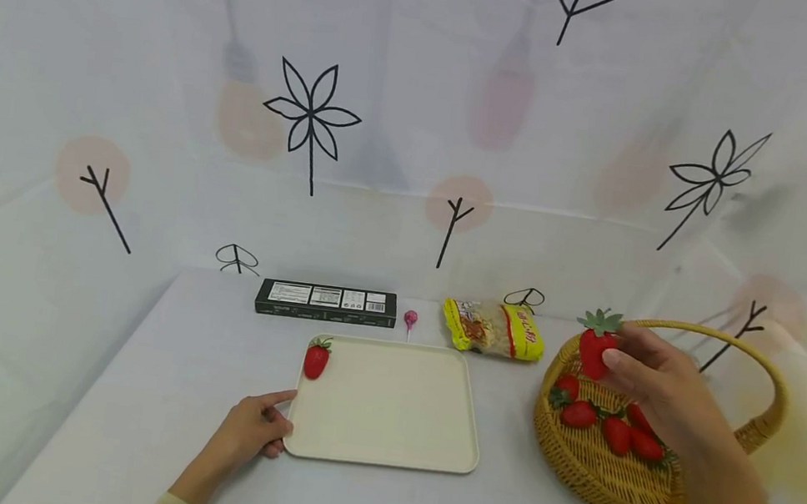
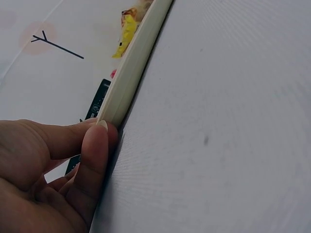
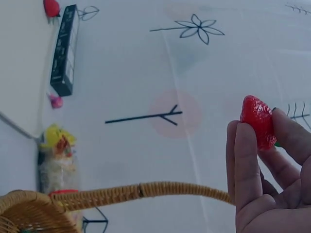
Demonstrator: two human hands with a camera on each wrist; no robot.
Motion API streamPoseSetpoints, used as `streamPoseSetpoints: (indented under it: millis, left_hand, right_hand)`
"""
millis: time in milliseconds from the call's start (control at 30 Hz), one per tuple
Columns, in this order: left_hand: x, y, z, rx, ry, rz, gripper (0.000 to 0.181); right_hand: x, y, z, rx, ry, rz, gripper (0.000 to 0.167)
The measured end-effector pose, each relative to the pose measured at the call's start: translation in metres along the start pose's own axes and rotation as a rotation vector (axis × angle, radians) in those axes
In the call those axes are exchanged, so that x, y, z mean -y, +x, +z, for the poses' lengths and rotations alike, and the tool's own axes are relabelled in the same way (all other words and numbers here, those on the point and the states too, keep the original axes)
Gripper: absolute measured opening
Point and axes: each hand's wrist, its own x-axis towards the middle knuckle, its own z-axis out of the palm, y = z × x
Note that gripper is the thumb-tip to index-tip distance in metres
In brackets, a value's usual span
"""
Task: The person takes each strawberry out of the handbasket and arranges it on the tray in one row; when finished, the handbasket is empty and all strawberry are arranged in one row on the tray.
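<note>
My right hand (image 1: 666, 389) pinches a red strawberry (image 1: 595, 353) with green leaves, held up over the left side of a wicker basket (image 1: 573, 470). In the right wrist view the strawberry (image 3: 258, 121) sits between thumb and fingertips. Several more strawberries (image 1: 617, 435) lie inside the basket. My left hand (image 1: 247, 432) grips the left edge of a cream tray (image 1: 387, 410); the left wrist view shows thumb and finger on the tray's rim (image 2: 129, 80). One strawberry (image 1: 316, 359) lies in the tray's far left corner.
Behind the tray lie a dark flat box (image 1: 326, 303), a pink lollipop (image 1: 410, 318) and a yellow-ended snack packet (image 1: 492, 328). The basket's tall handle (image 1: 740, 344) arches up behind my right hand. A patterned white cloth (image 1: 403, 134) hangs at the back.
</note>
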Motion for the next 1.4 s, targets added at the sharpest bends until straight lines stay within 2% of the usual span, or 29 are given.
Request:
streamPoseSetpoints:
  millis: [267, 500, 733, 1100, 1400]
  left_hand:
    - [-0.002, -0.001, 0.000, -0.003, -0.004, -0.006, 0.060]
    - [0.000, 0.000, 0.001, -0.001, -0.019, -0.006, 0.060]
    - [-0.001, 0.000, 0.002, -0.006, -0.023, -0.016, 0.059]
    - [-0.002, -0.001, 0.001, 0.001, -0.024, -0.008, 0.059]
    - [-0.001, -0.001, 0.001, 0.000, -0.011, -0.010, 0.059]
  right_hand:
    - [0.007, 0.024, 0.025, 0.018, 0.042, 0.035, 0.034]
    - [0.003, 0.047, 0.047, 0.004, -0.025, 0.104, 0.033]
    - [-0.006, 0.069, 0.066, 0.009, 0.020, 0.088, 0.030]
    - [-0.022, 0.097, 0.090, -0.017, 0.045, 0.196, 0.053]
    - [-0.045, 0.117, 0.119, -0.018, 0.152, 0.243, 0.062]
